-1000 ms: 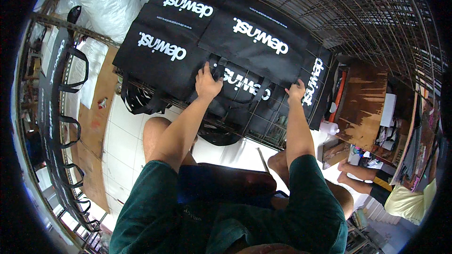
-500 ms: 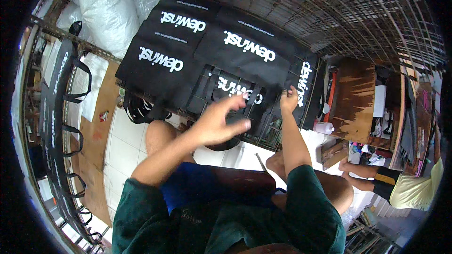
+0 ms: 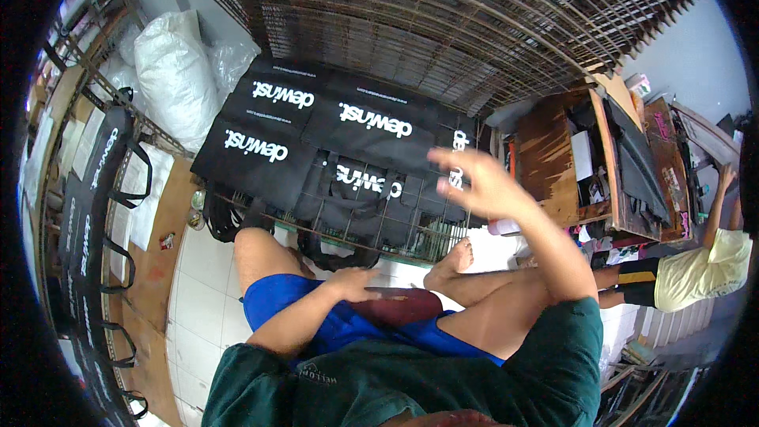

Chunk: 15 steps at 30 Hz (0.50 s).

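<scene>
Black printed fabric bags (image 3: pixel 371 139) with white lettering lie flat on a wire rack in front of me. One bag with looped handles (image 3: pixel 352 190) lies at the rack's near side, its handles hanging toward the floor. My right hand (image 3: pixel 482 183) is raised above the right part of the bags, fingers apart, with nothing in it. Low over my lap is my left hand (image 3: pixel 354 285), its fingers stretched out and slightly blurred, beside a dark red seat (image 3: pixel 405 307). It holds nothing that I can see.
A large wire grid (image 3: pixel 427 24) leans behind the bags. White sacks (image 3: pixel 175 71) stand at the back left. Black bags with handles (image 3: pixel 91 213) hang along the left. A wooden cabinet (image 3: pixel 549 158) stands right, and another person (image 3: pixel 696 269) in yellow is at the far right.
My left hand has drawn back from over the bags to my lap. My right hand has come up off the right-hand bags. The whole view has shifted, showing more of the grid.
</scene>
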Each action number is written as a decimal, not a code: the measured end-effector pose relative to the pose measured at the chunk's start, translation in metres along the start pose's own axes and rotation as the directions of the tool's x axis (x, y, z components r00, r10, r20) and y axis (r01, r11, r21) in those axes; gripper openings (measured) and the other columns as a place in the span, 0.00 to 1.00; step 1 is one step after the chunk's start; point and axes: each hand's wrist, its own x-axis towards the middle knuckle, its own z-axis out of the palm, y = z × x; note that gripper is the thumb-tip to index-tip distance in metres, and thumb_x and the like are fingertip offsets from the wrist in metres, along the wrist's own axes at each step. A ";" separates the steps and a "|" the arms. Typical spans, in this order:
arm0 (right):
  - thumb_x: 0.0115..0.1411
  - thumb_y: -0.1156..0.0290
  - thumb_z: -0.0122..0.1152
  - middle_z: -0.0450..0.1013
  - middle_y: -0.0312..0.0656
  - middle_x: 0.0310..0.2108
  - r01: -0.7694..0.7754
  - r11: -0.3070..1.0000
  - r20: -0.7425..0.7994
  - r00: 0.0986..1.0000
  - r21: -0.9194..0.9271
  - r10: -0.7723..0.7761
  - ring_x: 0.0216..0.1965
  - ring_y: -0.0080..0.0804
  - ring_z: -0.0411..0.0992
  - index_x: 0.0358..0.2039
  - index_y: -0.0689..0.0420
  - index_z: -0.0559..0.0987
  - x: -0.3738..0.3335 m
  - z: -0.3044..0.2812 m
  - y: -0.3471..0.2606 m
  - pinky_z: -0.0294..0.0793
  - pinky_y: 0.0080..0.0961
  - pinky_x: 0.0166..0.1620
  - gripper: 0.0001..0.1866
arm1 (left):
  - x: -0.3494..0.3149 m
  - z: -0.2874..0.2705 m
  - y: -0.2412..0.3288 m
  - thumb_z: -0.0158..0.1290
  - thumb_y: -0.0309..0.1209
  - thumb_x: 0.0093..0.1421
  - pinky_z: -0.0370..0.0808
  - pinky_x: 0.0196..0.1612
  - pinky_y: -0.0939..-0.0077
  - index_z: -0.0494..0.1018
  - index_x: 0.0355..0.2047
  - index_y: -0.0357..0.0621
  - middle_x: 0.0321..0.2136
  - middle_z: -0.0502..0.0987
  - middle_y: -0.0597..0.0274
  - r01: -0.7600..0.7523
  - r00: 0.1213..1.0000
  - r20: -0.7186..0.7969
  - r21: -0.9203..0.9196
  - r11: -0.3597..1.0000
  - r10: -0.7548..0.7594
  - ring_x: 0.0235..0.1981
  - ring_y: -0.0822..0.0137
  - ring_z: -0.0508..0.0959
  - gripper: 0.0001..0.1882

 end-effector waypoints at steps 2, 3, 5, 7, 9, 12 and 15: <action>0.53 0.64 0.57 0.70 0.49 0.44 0.198 0.978 0.125 0.971 0.064 -0.204 0.43 0.48 0.69 0.52 0.55 0.69 -0.036 -0.006 -0.063 0.69 0.40 0.46 0.26 | 0.006 -0.003 -0.006 0.53 0.56 0.50 0.67 0.51 0.60 0.56 0.60 0.50 0.49 0.71 0.51 0.080 0.993 -0.080 -0.139 0.987 -0.092 0.49 0.49 0.71 0.41; 0.53 0.65 0.57 0.70 0.49 0.41 0.233 0.952 0.197 0.942 0.200 -0.272 0.41 0.48 0.69 0.55 0.54 0.67 -0.053 -0.004 -0.087 0.69 0.39 0.43 0.27 | 0.005 -0.004 -0.005 0.53 0.57 0.49 0.67 0.51 0.63 0.58 0.59 0.49 0.46 0.74 0.51 0.113 0.978 -0.147 -0.218 0.969 -0.147 0.49 0.51 0.72 0.41; 0.54 0.65 0.57 0.69 0.47 0.37 0.323 0.841 0.243 0.857 0.433 -0.454 0.37 0.45 0.70 0.57 0.54 0.64 -0.083 0.015 -0.111 0.70 0.36 0.40 0.30 | 0.015 0.011 -0.018 0.52 0.58 0.49 0.67 0.51 0.61 0.58 0.59 0.49 0.45 0.74 0.52 0.081 0.968 -0.210 -0.246 0.966 -0.135 0.47 0.50 0.73 0.42; 0.54 0.61 0.57 0.69 0.47 0.38 0.261 0.793 0.211 0.875 0.551 -0.435 0.36 0.44 0.70 0.58 0.53 0.62 -0.105 0.045 -0.113 0.70 0.35 0.39 0.31 | 0.029 0.011 -0.010 0.55 0.56 0.49 0.68 0.50 0.63 0.59 0.58 0.49 0.43 0.75 0.52 0.064 0.980 -0.170 -0.228 0.972 -0.105 0.45 0.52 0.74 0.41; 0.55 0.57 0.56 0.69 0.47 0.40 0.239 0.957 0.296 0.913 0.165 -0.280 0.37 0.43 0.70 0.59 0.53 0.61 -0.112 0.048 -0.105 0.70 0.34 0.38 0.32 | 0.035 0.024 -0.018 0.57 0.52 0.49 0.69 0.48 0.65 0.59 0.58 0.48 0.41 0.75 0.52 0.069 0.973 -0.190 -0.316 0.946 -0.135 0.43 0.56 0.75 0.40; 0.55 0.58 0.56 0.69 0.45 0.42 0.232 0.966 0.247 0.935 0.111 -0.253 0.40 0.42 0.69 0.59 0.51 0.61 -0.111 0.035 -0.095 0.69 0.36 0.42 0.32 | 0.057 0.018 -0.024 0.59 0.45 0.50 0.71 0.44 0.72 0.57 0.59 0.43 0.39 0.75 0.52 0.068 0.932 -0.253 -0.580 0.812 -0.259 0.40 0.64 0.75 0.39; 0.56 0.58 0.55 0.69 0.45 0.43 0.193 0.947 0.227 0.940 0.257 -0.253 0.41 0.41 0.69 0.59 0.51 0.62 -0.110 0.027 -0.095 0.69 0.37 0.44 0.31 | 0.086 -0.036 -0.029 0.58 0.39 0.53 0.71 0.41 0.74 0.53 0.60 0.39 0.41 0.74 0.54 -0.024 0.875 -0.201 -0.926 0.376 -0.441 0.40 0.67 0.75 0.39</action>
